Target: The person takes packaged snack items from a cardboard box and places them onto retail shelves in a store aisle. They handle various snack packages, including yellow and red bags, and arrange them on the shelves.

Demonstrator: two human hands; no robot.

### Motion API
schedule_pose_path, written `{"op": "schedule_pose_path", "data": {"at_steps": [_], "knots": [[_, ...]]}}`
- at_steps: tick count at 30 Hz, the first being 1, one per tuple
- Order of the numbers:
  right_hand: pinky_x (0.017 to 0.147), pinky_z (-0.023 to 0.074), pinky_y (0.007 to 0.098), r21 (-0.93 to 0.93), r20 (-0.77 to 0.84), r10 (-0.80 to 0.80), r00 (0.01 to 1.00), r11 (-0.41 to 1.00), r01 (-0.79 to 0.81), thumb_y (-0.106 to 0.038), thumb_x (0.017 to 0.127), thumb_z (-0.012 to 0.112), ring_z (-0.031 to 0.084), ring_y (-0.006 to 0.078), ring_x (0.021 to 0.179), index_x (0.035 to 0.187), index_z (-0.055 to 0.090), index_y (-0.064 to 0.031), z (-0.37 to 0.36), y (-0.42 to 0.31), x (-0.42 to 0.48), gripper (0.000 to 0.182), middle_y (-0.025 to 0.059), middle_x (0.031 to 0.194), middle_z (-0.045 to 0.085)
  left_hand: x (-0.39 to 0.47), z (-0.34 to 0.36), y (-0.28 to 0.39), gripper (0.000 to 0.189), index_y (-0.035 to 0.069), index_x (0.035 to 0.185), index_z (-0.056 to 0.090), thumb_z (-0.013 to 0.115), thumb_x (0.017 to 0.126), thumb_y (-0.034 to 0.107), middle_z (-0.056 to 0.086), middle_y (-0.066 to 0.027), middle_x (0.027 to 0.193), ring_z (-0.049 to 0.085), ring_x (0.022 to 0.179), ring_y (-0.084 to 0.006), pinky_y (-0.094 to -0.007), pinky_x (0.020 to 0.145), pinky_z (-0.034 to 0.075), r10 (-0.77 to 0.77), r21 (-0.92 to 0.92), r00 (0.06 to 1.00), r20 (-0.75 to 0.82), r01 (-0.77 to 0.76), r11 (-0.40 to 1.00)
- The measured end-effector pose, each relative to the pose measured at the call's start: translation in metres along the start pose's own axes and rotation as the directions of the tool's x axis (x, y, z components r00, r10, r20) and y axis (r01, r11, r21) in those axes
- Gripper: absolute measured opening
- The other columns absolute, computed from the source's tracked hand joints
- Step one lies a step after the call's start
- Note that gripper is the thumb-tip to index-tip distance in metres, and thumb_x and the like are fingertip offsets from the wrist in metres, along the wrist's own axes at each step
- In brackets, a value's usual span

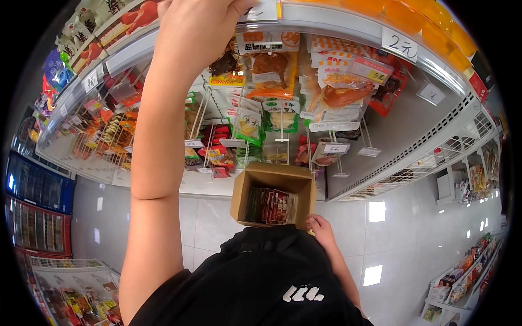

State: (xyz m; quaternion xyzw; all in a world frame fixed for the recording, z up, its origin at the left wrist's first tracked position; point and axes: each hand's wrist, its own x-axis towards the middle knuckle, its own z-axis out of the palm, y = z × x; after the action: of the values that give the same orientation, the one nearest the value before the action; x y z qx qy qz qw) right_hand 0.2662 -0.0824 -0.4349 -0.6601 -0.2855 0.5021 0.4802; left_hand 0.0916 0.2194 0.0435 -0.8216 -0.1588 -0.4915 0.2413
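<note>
My left hand reaches up to the shelf's front rail, at the top edge of the view; its fingertips are partly cut off, beside a price tag. Low at the centre is an open cardboard box, held against my black shirt, with several dark green and red packets inside. My right hand grips the box's near right corner. Above the box hang bagged snacks on hooks, among them a packaged meat bag and a stack of clear-fronted bags.
Orange items stand on the shelf above the rail. Hooks with price tags jut out in front. A white side panel with a wire rack stands at right. More snack racks and blue and red coolers flank the tiled floor.
</note>
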Motion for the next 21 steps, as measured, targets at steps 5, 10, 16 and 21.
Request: {"op": "schedule_pose_path", "data": {"at_steps": [5,10,16,21], "knots": [[0.072,0.0485,0.0245,0.136,-0.041,0.092,0.995,0.987,-0.086,-0.021,0.100,0.052,0.064,0.0126,0.082,0.120,0.061,0.0001,-0.003,0.003,-0.007,0.030,0.0077,0.102,0.069,0.005,0.012,-0.005,0.016,-0.002,0.096,0.068,0.067,0.084,0.007,0.068,-0.0161,0.092,0.062,0.090,-0.0346,-0.0400,0.080,0.048,-0.087,-0.176,0.996,-0.003,0.085,0.981],[0.072,0.0485,0.0246,0.107,-0.070,0.081,0.994,0.992,-0.073,-0.021,0.101,0.051,0.063,0.0121,0.082,0.120,0.061,-0.0002,-0.002,0.004,-0.011,0.030,0.0066,0.101,0.069,0.008,0.004,-0.006,0.018,-0.002,0.099,0.069,0.068,0.082,0.002,0.067,-0.0161,0.089,0.064,0.080,-0.0298,-0.0346,0.073,0.050,0.019,-0.193,0.968,-0.249,-0.069,0.979],[0.072,0.0484,0.0244,0.068,-0.072,0.040,0.997,0.997,-0.035,-0.020,0.101,0.052,0.062,0.0110,0.081,0.119,0.061,0.0000,-0.002,0.007,-0.013,0.029,0.0053,0.099,0.068,-0.044,0.003,0.039,0.014,0.005,0.099,0.073,0.071,0.085,0.007,0.071,-0.0069,0.092,0.067,0.080,-0.0191,-0.0279,0.070,0.052,-0.025,-0.421,0.995,0.098,0.064,0.905],[0.073,0.0487,0.0252,0.040,-0.066,0.041,0.997,0.998,-0.038,-0.021,0.101,0.052,0.063,0.0117,0.082,0.121,0.060,-0.0003,-0.005,0.015,-0.010,0.030,0.0058,0.100,0.068,-0.068,0.068,0.021,0.015,0.007,0.098,0.074,0.072,0.083,0.006,0.070,-0.0056,0.091,0.067,0.079,-0.0206,-0.0294,0.069,0.054,0.029,-0.236,0.981,-0.193,-0.075,0.969]]}}
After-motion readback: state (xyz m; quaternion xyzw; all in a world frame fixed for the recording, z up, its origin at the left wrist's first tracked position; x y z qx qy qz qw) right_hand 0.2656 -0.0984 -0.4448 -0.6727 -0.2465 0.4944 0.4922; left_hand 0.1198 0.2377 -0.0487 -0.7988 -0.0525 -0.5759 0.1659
